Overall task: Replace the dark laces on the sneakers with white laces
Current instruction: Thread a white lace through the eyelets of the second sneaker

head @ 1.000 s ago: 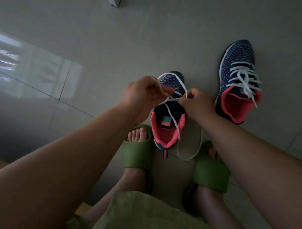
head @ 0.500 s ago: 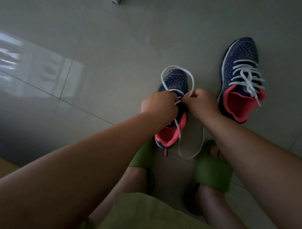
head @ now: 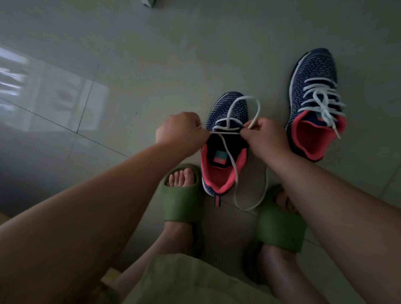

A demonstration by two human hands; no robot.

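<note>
A navy knit sneaker with pink lining (head: 225, 165) stands on the floor between my feet, toe pointing away. A white lace (head: 235, 173) runs through its lower eyelets, loops above the toe and trails over the heel onto the floor. My left hand (head: 181, 130) pinches one strand of the lace at the sneaker's left side. My right hand (head: 263, 135) pinches the lace at the right side, and the strand between the hands is taut. A second matching sneaker (head: 314, 104) at the right carries a full white lacing.
My feet in green slides (head: 182, 199) (head: 280, 227) flank the near sneaker's heel on the grey tiled floor (head: 130, 65). A small pale object (head: 148, 2) sits at the top edge. Green cloth (head: 195, 282) covers my lap at the bottom.
My left hand has drawn away to the left from over the sneaker's opening, pulling the lace strand tight across it. The loop above the toe has shifted right.
</note>
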